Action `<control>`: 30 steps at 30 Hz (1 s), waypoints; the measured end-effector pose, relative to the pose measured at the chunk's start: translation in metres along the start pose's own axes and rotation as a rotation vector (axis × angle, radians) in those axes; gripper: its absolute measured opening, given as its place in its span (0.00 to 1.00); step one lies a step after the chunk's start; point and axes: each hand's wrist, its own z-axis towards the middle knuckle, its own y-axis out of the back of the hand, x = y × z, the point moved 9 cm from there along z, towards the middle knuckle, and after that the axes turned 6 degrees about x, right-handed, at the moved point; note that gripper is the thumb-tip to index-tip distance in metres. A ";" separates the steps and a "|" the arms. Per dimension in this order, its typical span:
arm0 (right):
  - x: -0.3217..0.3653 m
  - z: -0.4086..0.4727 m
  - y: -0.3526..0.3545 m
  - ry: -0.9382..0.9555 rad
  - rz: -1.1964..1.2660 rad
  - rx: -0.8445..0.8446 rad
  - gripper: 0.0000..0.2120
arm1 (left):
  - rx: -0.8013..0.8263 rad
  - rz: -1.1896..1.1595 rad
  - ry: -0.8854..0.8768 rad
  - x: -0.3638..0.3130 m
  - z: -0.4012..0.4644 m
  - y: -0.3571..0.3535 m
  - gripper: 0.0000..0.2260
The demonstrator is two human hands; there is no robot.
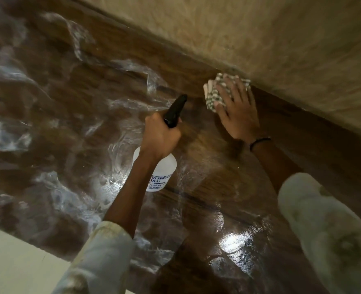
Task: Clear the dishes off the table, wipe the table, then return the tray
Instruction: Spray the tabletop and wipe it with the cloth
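Left hand (pixel 161 137): I grip the spray bottle (pixel 156 169) by its neck, fingers curled under the black trigger head (pixel 175 111), nozzle aimed ahead of my knuckles.
Right hand (pixel 234 115): fingers flat and spread, I press the checked cloth (pixel 213 96) down.
Cloth: under my right fingertips, hard against the wall (pixel 281 49).
Table (pixel 69 124): brown wood under wrinkled clear plastic, wet and glossy beneath both wrists.
Wristband (pixel 259 142): dark, on my right wrist.
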 end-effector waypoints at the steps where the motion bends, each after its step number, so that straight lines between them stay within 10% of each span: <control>1: 0.005 0.014 0.003 -0.054 0.011 -0.022 0.25 | 0.003 -0.002 0.002 0.000 0.000 0.000 0.04; 13: 0.090 -0.005 -0.023 0.317 -0.013 0.025 0.23 | -0.012 -0.017 0.008 0.004 -0.014 0.003 0.08; 19: 0.015 -0.050 -0.016 -0.072 0.057 -0.053 0.25 | 0.146 0.160 0.061 0.039 -0.046 -0.019 0.03; 30: 0.009 -0.094 -0.032 -0.060 0.082 -0.026 0.25 | 0.327 0.330 0.076 0.067 -0.085 -0.055 0.09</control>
